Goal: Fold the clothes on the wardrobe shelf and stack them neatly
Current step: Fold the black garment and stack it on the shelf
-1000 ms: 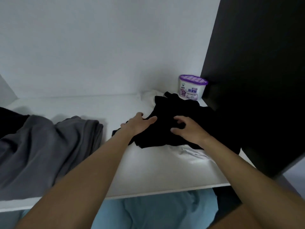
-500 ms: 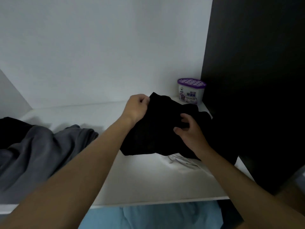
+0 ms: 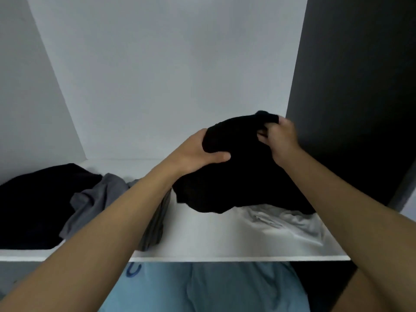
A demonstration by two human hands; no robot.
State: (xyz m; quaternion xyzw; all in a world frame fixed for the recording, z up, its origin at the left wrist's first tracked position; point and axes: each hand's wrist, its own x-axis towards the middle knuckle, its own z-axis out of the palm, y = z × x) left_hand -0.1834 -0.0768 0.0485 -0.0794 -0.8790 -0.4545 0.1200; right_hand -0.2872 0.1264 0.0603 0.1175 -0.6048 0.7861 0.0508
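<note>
Fabric had come off the shelf (image 3: 202,239). The black garment (image 3: 236,176), which a second earlier lay bunched and flat under both palms, was now held up in the centre right of the frame. Its lower edge hung over the white garment (image 3: 281,219) at lower right; whether the two still touched could not be told.

The left hand (image 3: 198,154) had a full grip on a fold at the garment's left side, thumb across the front and fingers tucked behind. The right hand (image 3: 281,138) had risen highest, its grip closed round a bunched corner near the dark side panel. A purple-lidded tub seen earlier at the back right was now hidden behind the raised cloth.

At lower left, a grey garment (image 3: 96,199) lay crumpled against a second dark garment (image 3: 33,203), both unfolded as before. Light blue clothing (image 3: 202,287) hung below the shelf edge.

Judging from this, the lift marked the start of the first fold: the piece was being taken up to find its edges and shake it open. No neat stack was visible yet, so most of the task lay ahead.
</note>
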